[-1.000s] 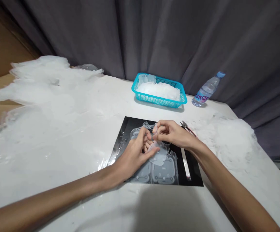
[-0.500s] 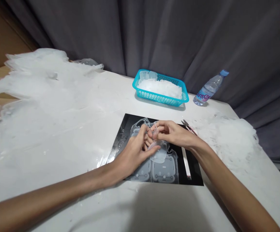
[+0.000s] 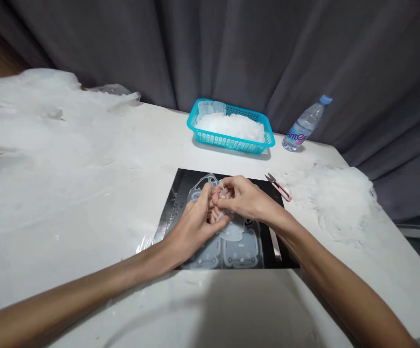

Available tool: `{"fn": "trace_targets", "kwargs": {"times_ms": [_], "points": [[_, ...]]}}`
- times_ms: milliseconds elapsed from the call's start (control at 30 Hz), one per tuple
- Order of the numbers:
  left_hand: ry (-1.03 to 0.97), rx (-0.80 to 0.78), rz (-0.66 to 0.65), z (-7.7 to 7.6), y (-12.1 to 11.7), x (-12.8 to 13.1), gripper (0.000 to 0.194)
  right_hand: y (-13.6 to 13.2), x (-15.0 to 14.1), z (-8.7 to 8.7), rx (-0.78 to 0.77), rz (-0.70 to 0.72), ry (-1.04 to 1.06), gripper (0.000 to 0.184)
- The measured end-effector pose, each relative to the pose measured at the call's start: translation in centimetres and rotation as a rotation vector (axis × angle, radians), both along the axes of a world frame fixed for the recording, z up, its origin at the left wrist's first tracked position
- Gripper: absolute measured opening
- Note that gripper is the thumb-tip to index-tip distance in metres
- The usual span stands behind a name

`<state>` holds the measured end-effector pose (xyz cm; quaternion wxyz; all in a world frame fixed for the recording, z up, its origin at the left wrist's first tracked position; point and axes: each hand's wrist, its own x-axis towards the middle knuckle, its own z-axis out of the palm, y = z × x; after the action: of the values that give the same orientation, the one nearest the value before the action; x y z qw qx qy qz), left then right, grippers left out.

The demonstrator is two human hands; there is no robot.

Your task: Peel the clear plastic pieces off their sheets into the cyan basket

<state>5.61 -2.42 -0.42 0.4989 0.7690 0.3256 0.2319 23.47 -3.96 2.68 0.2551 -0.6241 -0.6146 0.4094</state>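
Note:
Over a black mat (image 3: 186, 180), my left hand (image 3: 195, 220) and my right hand (image 3: 248, 197) meet, fingertips almost touching. Both are closed on a thin translucent moulded piece (image 3: 233, 232), part of which hangs below the fingers. My left thumb points right under it, while the right thumb and fingers pinch its upper part. The exact grip is hidden by the fingers. Flat translucent moulded sheets (image 3: 241, 251) with rounded panels lie beneath on the mat. Pink-handled thread snips (image 3: 281, 188) rest by the mat's upper right edge.
A turquoise basket (image 3: 227, 141) of whitish translucent pieces stands at the back, beside a water bottle (image 3: 306, 124). A large heap of translucent sheets (image 3: 32, 116) covers the left. A smaller pile of scraps (image 3: 343, 198) lies right. A white strip (image 3: 275, 245) lies on the mat.
The view has shifted, so the table things appear farther left and slightly higher. My hands stay together on the translucent piece, with the right fingers a little closer over the left.

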Motion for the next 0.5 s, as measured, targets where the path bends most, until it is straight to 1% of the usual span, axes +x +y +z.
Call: {"fn": "trace_targets", "kwargs": {"times_ms": [133,300,433,500], "points": [[0.001,0.002,0.004,0.21,0.22,0.18,0.032,0.05,-0.21,0.13,0.041,-0.053,-0.048,0.009],[-0.014,-0.025,0.014,0.20,0.33,0.21,0.037,0.22,-0.17,0.34,0.013,-0.066,-0.039,0.010],[-0.030,-0.038,0.005,0.38,0.27,0.24,0.038,0.41,-0.29,0.01,0.049,-0.093,-0.036,0.013],[-0.029,-0.042,-0.015,0.37,0.12,0.24,0.038,0.59,-0.33,-0.26,0.088,-0.145,-0.055,0.015]]}}
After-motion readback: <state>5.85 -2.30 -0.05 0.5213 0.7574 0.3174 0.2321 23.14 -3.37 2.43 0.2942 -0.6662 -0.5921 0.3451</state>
